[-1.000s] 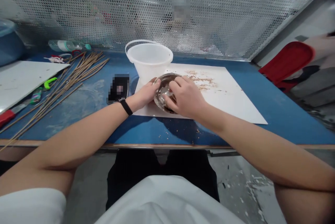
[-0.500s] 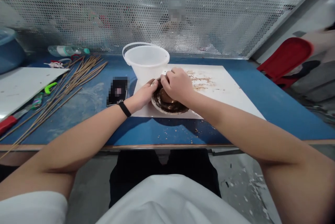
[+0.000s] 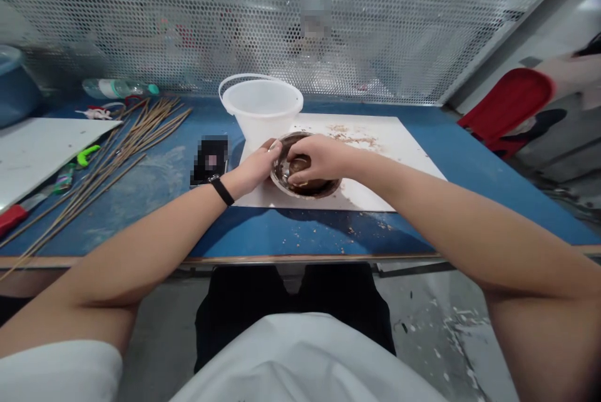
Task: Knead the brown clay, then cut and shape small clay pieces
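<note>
No text, brand, number or sign can be read with certainty. A pale label (image 3: 107, 87) is seen wrapped around the clear bottle (image 3: 134, 89) lying at the back left of the worktop (image 3: 154, 186), but whatever is printed on it is too small and soft to be made out. The dark screen (image 3: 210, 161) beside the white bucket (image 3: 263, 101) is covered by pixelation, so nothing on it can be deciphered. On the small green item (image 3: 64, 180) at the left, any marking is too blurred to be told.
</note>
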Demonstrator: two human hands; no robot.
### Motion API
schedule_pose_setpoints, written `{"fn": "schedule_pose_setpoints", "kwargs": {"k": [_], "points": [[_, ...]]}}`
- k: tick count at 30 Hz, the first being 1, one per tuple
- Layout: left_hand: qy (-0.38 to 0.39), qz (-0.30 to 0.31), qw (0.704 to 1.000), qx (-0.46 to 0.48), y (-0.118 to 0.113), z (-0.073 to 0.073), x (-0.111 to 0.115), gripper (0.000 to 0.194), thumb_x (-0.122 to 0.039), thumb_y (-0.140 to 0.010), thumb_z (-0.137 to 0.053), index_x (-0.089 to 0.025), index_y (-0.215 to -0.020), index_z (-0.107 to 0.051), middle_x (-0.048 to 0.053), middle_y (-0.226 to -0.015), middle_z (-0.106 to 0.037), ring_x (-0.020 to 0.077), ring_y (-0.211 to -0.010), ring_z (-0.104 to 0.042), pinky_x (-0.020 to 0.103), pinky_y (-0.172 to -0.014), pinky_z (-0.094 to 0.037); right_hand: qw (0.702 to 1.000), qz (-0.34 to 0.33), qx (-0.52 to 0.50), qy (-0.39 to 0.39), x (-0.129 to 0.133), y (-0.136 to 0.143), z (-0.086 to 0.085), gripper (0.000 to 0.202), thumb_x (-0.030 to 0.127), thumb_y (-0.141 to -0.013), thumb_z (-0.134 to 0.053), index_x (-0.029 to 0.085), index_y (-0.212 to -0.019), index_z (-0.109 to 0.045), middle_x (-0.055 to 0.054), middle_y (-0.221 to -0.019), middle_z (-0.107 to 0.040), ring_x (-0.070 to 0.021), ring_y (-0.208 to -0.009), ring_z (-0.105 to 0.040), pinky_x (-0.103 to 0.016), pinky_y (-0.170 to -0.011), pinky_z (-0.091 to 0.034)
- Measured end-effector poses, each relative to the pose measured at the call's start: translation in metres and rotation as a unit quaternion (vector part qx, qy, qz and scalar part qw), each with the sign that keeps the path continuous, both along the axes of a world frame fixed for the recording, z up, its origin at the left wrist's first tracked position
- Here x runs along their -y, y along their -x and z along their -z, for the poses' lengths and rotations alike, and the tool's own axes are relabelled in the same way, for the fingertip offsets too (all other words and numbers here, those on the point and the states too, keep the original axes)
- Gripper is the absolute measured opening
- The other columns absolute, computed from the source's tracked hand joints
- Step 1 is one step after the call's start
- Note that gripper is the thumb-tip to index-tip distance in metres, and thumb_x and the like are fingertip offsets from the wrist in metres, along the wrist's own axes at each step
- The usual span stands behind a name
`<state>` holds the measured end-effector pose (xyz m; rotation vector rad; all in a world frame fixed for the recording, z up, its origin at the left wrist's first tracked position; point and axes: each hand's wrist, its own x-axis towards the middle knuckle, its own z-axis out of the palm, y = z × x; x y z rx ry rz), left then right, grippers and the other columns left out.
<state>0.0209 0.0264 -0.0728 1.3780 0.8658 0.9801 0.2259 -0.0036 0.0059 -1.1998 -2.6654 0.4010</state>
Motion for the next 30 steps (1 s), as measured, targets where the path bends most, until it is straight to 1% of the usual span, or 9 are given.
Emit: {"fn": "schedule_pose_setpoints", "kwargs": {"k": [3,5,10,13,18,21,24,27,30], "points": [[0.011,-0.005,1.000,0.008,0.000,0.000,0.000,0.034,-0.047,-0.108,-0.061,-0.022,-0.131,-0.068,0.010,-0.123,-0.079,0.0276,-0.114,-0.075,0.042,-0.105,-0.057,0.979,0.085,-0.186,-0.016,-0.003,0.000,0.009,0.049,0.048,-0.086,-0.077,0.017,-0.123,-0.070,-0.007,-0.104,-0.076,-0.0244,-0.093,-0.067,-0.038,-0.086,-0.051],[0.023,-0.009,1.000,0.003,-0.001,-0.001,0.002,0.035,-0.047,-0.108,-0.061,-0.023,-0.133,-0.067,0.010,-0.117,-0.080,0.0278,-0.108,-0.077,0.042,-0.099,-0.059,0.965,0.127,-0.231,-0.014,-0.001,-0.001,0.011,0.060,0.044,-0.084,-0.071,0.014,-0.136,-0.063,-0.007,-0.101,-0.074,-0.0248,-0.089,-0.065,-0.039,-0.082,-0.051],[0.021,-0.001,1.000,0.005,-0.002,-0.004,0.005,0.033,-0.050,-0.108,-0.063,-0.022,-0.124,-0.069,0.010,-0.113,-0.079,0.0261,-0.105,-0.076,0.039,-0.098,-0.059,0.995,0.085,-0.044,-0.037,0.013,0.002,0.010,0.038,0.036,-0.095,-0.046,0.014,-0.115,-0.070,-0.020,-0.116,-0.070,-0.0340,-0.111,-0.063,-0.049,-0.101,-0.050],[0.023,-0.001,1.000,-0.016,-0.001,-0.009,0.009,0.032,-0.051,-0.110,-0.060,-0.023,-0.123,-0.069,0.009,-0.110,-0.077,0.0237,-0.098,-0.075,0.036,-0.088,-0.059,0.992,0.071,0.054,-0.093,0.017,0.012,0.014,0.048,0.045,-0.104,-0.038,0.011,-0.121,-0.067,-0.025,-0.122,-0.068,-0.0385,-0.117,-0.059,-0.055,-0.110,-0.047],[0.065,-0.013,0.995,-0.070,0.000,-0.020,0.015,0.038,-0.054,-0.106,-0.064,-0.022,-0.127,-0.067,0.004,-0.082,-0.068,0.0192,-0.062,-0.063,0.033,-0.061,-0.050,0.957,0.192,0.071,-0.204,0.002,0.030,0.028,0.047,0.034,-0.106,-0.036,0.006,-0.129,-0.065,-0.028,-0.125,-0.071,-0.0410,-0.114,-0.059,-0.053,-0.100,-0.047],[0.064,-0.020,0.996,-0.067,-0.002,-0.021,0.016,0.038,-0.047,-0.106,-0.065,-0.021,-0.134,-0.066,0.007,-0.091,-0.074,0.0217,-0.071,-0.070,0.036,-0.068,-0.055,0.942,0.247,0.044,-0.224,-0.002,0.035,0.028,0.051,0.036,-0.111,-0.033,0.008,-0.122,-0.073,-0.027,-0.121,-0.073,-0.0399,-0.113,-0.062,-0.049,-0.093,-0.048],[0.044,-0.024,0.998,-0.045,-0.005,-0.018,0.015,0.036,-0.036,-0.104,-0.064,-0.020,-0.137,-0.065,0.011,-0.111,-0.080,0.0263,-0.098,-0.077,0.040,-0.091,-0.060,0.945,0.267,0.052,-0.183,0.009,0.033,0.018,0.063,0.050,-0.114,-0.032,0.011,-0.108,-0.081,-0.025,-0.113,-0.077,-0.0376,-0.106,-0.067,-0.046,-0.084,-0.048],[0.018,-0.024,0.999,-0.016,-0.008,-0.014,0.013,0.034,-0.028,-0.104,-0.058,-0.018,-0.136,-0.064,0.015,-0.136,-0.077,0.0280,-0.125,-0.074,0.043,-0.113,-0.055,0.960,0.227,0.072,-0.146,0.028,0.025,0.004,0.063,0.053,-0.114,-0.036,0.015,-0.092,-0.081,-0.020,-0.102,-0.078,-0.0316,-0.092,-0.067,-0.043,-0.077,-0.046],[0.002,-0.013,1.000,0.004,-0.008,-0.011,0.012,0.038,-0.027,-0.104,-0.056,-0.018,-0.140,-0.062,0.016,-0.151,-0.071,0.0289,-0.138,-0.068,0.045,-0.123,-0.049,0.971,0.159,0.067,-0.168,0.040,0.016,0.001,0.046,0.046,-0.109,-0.046,0.016,-0.090,-0.077,-0.018,-0.100,-0.076,-0.0297,-0.089,-0.064,-0.043,-0.080,-0.047]]}}
